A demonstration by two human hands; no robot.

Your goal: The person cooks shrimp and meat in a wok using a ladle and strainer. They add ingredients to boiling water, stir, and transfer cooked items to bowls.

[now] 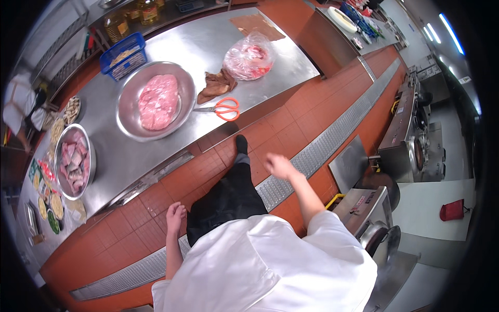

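Note:
My left hand [176, 217] hangs over the tiled floor with its fingers loosely bent and nothing in it. My right hand [279, 165], held out over the floor drain grating [273, 191], is slightly blurred; its fingers curl under, so the palm is hidden. Neither hand touches the steel table [171, 156] before me. On it stands a large steel bowl [126, 113] holding a slab of pink raw meat [158, 102]. Orange-handled scissors [226, 109] lie right of the bowl, beside a brown cloth-like piece [216, 85] and a clear plastic bag of meat [249, 58].
A second steel bowl [92, 163] holds cut meat pieces. Behind the large bowl sits a blue plastic basket [124, 56]. Cooking ranges [358, 206] line my right side. A person in white [23, 101] stands at the far left. My black shoe [241, 144] is near the table.

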